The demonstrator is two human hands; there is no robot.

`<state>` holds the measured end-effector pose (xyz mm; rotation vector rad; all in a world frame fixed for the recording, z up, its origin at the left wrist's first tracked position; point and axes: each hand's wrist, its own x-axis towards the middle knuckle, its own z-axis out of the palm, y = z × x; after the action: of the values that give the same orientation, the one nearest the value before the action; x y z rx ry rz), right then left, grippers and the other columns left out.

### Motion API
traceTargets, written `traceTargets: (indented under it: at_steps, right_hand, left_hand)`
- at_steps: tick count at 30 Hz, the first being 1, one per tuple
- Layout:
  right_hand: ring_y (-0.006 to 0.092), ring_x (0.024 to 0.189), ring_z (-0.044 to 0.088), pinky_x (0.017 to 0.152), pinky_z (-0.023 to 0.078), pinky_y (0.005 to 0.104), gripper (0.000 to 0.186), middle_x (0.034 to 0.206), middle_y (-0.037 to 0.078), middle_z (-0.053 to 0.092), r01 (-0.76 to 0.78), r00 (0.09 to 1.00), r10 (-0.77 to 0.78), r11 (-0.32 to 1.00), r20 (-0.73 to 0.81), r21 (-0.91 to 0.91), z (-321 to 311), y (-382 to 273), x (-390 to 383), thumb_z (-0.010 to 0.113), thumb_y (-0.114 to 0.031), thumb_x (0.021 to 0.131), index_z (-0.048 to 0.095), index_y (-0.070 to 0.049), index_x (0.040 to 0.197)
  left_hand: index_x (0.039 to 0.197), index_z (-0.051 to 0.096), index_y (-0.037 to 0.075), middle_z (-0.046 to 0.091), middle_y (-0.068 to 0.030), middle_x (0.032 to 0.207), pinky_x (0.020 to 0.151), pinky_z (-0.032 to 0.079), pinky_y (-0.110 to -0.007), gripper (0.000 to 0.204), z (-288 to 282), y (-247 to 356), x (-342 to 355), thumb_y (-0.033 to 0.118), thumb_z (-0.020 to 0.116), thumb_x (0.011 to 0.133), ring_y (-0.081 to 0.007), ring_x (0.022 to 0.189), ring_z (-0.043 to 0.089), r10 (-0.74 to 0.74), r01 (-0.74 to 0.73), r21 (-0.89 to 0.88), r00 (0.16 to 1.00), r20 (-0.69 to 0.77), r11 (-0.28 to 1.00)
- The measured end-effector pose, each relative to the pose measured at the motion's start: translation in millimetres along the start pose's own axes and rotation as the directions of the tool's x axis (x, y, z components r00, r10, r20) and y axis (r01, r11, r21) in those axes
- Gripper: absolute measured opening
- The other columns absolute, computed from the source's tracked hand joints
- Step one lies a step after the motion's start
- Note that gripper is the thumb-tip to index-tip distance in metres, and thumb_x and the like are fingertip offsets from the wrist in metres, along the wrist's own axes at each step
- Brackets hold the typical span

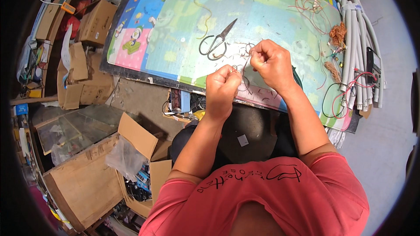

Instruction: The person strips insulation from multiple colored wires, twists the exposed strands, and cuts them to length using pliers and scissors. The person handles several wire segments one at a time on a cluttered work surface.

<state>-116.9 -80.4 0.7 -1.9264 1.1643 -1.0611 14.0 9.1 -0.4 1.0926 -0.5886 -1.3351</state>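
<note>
Over the near edge of a table with a colourful patterned mat [175, 30], both my hands are closed in a pinch. Between them runs a thin dark wire [246, 63], partly looped, its ends hidden by my fingers. My left hand [222, 89] pinches it at the lower left. Higher and to the right, my right hand [274, 63] grips it with thumb and curled fingers. Black-handled scissors [216, 43] lie just beyond my left hand, blades pointing away. Short dark wire scraps are scattered around and under my hands.
Thin coloured wires [313, 11] lie tangled at the far right, near a copper-coloured bundle [337, 34]. Pale tubes [352, 52] line the right edge, beside a black meter [373, 63] with red and black leads. An open cardboard box [138, 135] stands low at left.
</note>
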Motion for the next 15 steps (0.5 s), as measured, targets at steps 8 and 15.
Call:
traceTargets:
  at_steps: [8, 15]
  right_hand:
    - [0.0168, 0.055, 0.054, 0.052, 0.044, 0.0283, 0.002, 0.065, 0.008, 0.058, 0.026, 0.997, -0.032, 0.997, -0.073, -0.073, -7.1, 7.7, 8.5, 0.063, -0.004, 0.072, 0.062, -0.002, 0.073]
    - [0.0176, 0.055, 0.054, 0.053, 0.044, 0.0296, 0.005, 0.065, 0.008, 0.057, 0.006, 0.988, -0.021, 0.995, -0.150, -0.102, -14.4, 21.4, 16.9, 0.064, -0.005, 0.073, 0.061, -0.001, 0.073]
  left_hand:
    - [0.072, 0.047, 0.004, 0.040, 0.0039, 0.057, 0.041, 0.022, -0.021, 0.014, 4.1, 7.7, -5.4, 0.005, 0.049, 0.086, -0.0027, 0.044, 0.028, -0.041, 0.042, -0.030, 0.999, 0.034, 0.999]
    - [0.070, 0.050, 0.004, 0.042, 0.0039, 0.058, 0.042, 0.022, -0.021, 0.013, 6.0, 11.2, -9.0, 0.001, 0.049, 0.083, -0.0018, 0.046, 0.029, -0.084, 0.088, -0.115, 0.996, 0.042, 0.989]
